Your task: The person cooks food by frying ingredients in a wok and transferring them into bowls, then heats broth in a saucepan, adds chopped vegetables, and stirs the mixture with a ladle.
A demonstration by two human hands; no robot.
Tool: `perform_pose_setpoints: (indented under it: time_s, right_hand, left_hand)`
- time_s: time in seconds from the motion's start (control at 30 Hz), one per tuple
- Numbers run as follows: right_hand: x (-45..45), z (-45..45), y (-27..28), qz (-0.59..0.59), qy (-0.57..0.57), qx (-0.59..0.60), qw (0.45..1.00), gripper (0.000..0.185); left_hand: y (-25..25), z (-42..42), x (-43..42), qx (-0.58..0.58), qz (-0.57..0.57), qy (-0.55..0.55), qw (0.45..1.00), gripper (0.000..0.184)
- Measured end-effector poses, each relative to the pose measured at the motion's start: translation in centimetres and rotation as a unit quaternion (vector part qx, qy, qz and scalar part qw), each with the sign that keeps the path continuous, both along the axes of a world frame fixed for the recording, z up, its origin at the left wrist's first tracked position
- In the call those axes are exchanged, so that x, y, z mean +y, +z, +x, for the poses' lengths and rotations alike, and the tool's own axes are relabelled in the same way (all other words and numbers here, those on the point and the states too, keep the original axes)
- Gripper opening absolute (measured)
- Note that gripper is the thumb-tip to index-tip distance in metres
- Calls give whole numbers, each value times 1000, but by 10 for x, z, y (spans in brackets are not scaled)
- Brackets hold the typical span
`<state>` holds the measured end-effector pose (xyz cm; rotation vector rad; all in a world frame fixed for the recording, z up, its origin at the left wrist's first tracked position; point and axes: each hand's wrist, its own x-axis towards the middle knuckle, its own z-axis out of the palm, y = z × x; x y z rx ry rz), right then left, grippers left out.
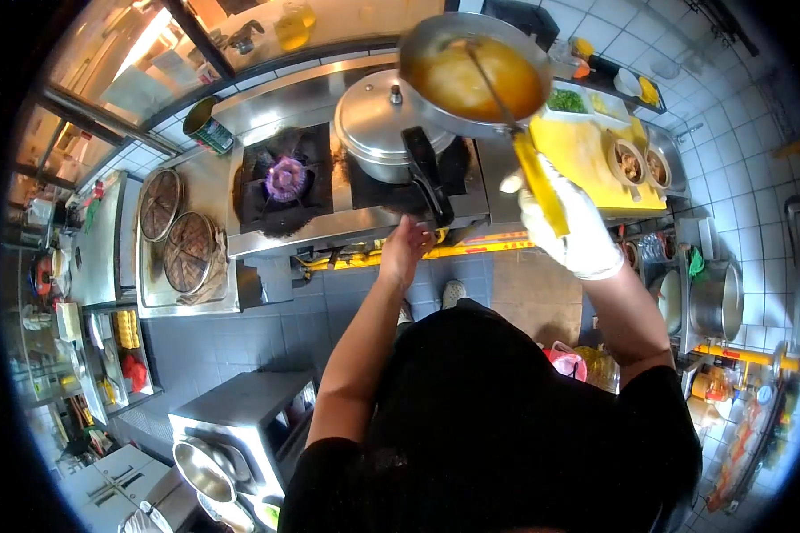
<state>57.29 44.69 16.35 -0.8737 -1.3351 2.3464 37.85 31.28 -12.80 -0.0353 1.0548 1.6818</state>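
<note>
"Two round brown discs (189, 252) come first, on the steel desk (160, 289) left of centre. What follows?"

"A green tin (212, 135) near the upper left, then a burner (286, 180) with a purple-blue flame."

"And right of that flame?"

"A lidded metal cooker (384, 124), upper middle of the frame, its black handle (428, 178) pointing down toward the stove front."

"Where is the left hand?"

"Bare, at the centre, just below the black handle (404, 250). Its fingers are partly curled; I cannot tell whether its grip has hold of anything."

"The pan?"

"The pan (473, 123) is at the upper middle, right of the cooker and overlapping its edge in view. Amber liquid (440, 84) fills it, with a thin rod across."

"Who has it?"

"The right hand (578, 226), in a white glove, right of centre. Its grip is closed around the yellow handle (540, 186)."

"Farther right?"

"A yellow board (587, 155), with two small bowls of food by its right edge, and a white tray of chopped greens (566, 100) above."
</note>
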Motion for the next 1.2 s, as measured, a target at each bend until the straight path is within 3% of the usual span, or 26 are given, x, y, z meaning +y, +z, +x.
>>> perform_pose_setpoints:
  time_s: [0.13,0.17,0.27,0.37,0.43,0.47,0.53,0.57,0.67,0.73,0.77,0.8,0.83,0.9,0.97,1.1,1.2]
  right_hand:
    - [33,60,-26,-33,-57,-21,998,51]
    - [36,71,-28,-34,-67,-35,997,50]
    - [43,100,-47,5,-98,-78,992,50]
    - [61,133,-99,-58,-128,-41,989,46]
    - [54,136,-99,107,-105,-145,978,33]
    - [59,147,-115,260,-39,-162,951,30]
    - [69,166,-147,571,23,-205,794,45]
    - [59,159,-147,492,3,-221,842,38]
    - [37,134,-139,467,6,-188,864,42]
    - [33,135,-177,403,3,-161,901,60]
    - [23,112,-146,403,37,-132,905,41]
    - [15,103,-149,360,11,-120,925,34]
    - [7,95,-156,316,-15,-107,943,28]
    - [-4,79,-167,158,-73,-67,982,24]
    - [-16,65,-175,-78,-129,-15,989,29]
    - [-37,36,-180,-84,-160,-7,983,37]
    - [-52,17,-194,-61,-189,-19,980,42]
  left_hand:
    - [21,14,56,-115,107,13,988,55]
    - [34,20,66,-127,66,36,989,56]
    - [0,14,73,-138,141,25,980,55]
    - [8,2,65,-72,89,41,993,57]
    - [20,-5,52,-32,35,45,998,58]
    - [11,-15,46,-50,9,57,997,58]
    - [7,-38,26,-37,25,23,999,57]
    - [9,-45,20,-18,29,26,999,58]
    - [8,-80,2,3,52,-31,998,66]
    - [19,-100,-9,7,38,-59,998,71]
    - [24,-112,-15,-21,22,-54,998,77]
    - [32,-124,-22,-10,54,-80,995,77]
    - [40,-134,-27,4,10,-79,997,72]
    - [54,-158,-32,47,-67,-85,993,63]
    - [57,-182,-40,98,-138,-99,981,56]
    - [25,-251,-60,95,-114,-125,981,34]
    - [21,-289,-70,88,-73,-147,983,36]
